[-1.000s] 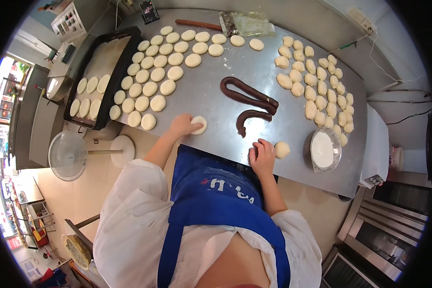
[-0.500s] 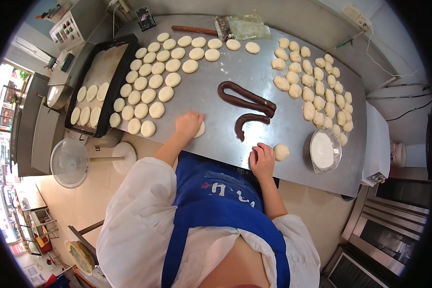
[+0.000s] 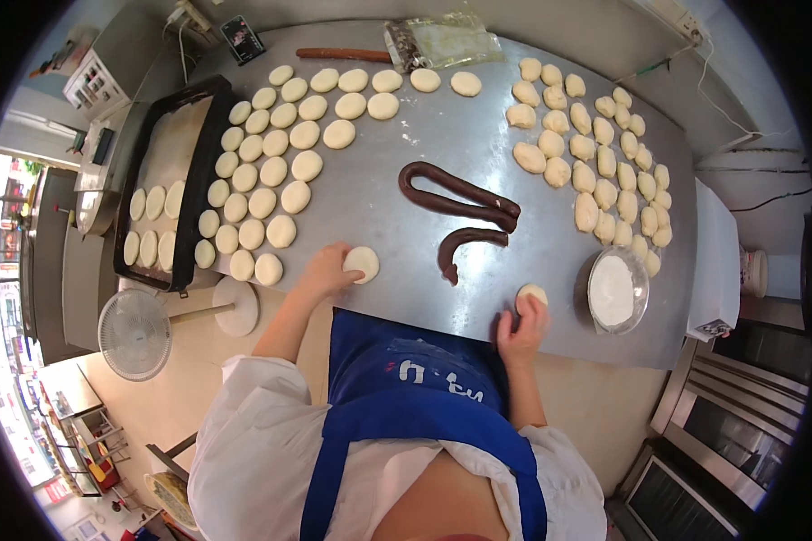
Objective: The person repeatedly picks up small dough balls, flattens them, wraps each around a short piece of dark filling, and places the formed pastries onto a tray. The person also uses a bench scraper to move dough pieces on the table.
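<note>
A round, flattened dough disc [image 3: 364, 262] lies near the table's front edge, left of centre. My left hand [image 3: 330, 269] closes on its left rim, thumb and fingers at the edge. Farther right, my right hand [image 3: 521, 332] has its fingers curled over the near side of a dough ball [image 3: 534, 292], partly hiding it. Between the hands and farther back rests a long dark brown rope of filling [image 3: 456, 201], bent double. A shorter curved piece of the same filling [image 3: 468, 236] sits just nearer to me.
Several rows of flattened dough discs [image 3: 262, 201] cover the left side. Uneven dough lumps [image 3: 604, 162] spread at the right, by a bowl of white flour [image 3: 614, 290]. A black baking tray [image 3: 196, 180] stands far left. A rolling pin [image 3: 343, 54] and plastic bag [image 3: 451, 45] lie at the back.
My left hand has shifted from above the disc to its left rim, exposing more of it. My right hand has moved right, its fingers now over the dough ball.
</note>
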Tool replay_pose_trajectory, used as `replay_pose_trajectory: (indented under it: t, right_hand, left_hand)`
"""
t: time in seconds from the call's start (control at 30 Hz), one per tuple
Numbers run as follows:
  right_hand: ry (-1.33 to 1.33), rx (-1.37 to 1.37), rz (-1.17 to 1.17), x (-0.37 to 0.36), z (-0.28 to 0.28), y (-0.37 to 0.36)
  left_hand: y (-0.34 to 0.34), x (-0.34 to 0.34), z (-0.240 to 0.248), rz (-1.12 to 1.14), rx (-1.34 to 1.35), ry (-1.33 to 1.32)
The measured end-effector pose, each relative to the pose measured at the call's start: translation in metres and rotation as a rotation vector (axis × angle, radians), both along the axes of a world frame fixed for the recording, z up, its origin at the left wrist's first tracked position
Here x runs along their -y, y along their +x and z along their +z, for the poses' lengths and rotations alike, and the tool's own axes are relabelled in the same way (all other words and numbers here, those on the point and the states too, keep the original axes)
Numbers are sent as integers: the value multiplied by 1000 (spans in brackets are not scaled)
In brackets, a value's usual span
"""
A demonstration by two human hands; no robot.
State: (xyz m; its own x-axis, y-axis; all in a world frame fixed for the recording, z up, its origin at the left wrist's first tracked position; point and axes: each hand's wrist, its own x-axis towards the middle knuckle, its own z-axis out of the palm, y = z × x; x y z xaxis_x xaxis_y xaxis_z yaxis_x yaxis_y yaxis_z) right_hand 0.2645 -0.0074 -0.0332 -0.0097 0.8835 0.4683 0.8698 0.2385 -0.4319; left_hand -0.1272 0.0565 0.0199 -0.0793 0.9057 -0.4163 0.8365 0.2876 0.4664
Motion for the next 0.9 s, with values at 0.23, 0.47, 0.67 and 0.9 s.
replay_pose_trajectory:
  t: [0.23, 0.47, 0.67, 0.9]
  right_hand:
    - [-302, 24, -91, -23, -1, 39]
    - [-362, -64, -101, -27, 16, 29]
    - [-265, -233, -65, -10, 9, 13]
    - [-173, -350, -115, -36, 26, 14]
  left_hand:
    - [-24, -94, -15, -243, 253, -283]
    - [-2, -315, -51, 161, 376, 253]
    - [37, -345, -49, -41, -162, 532]
    - [112, -143, -1, -163, 707, 148]
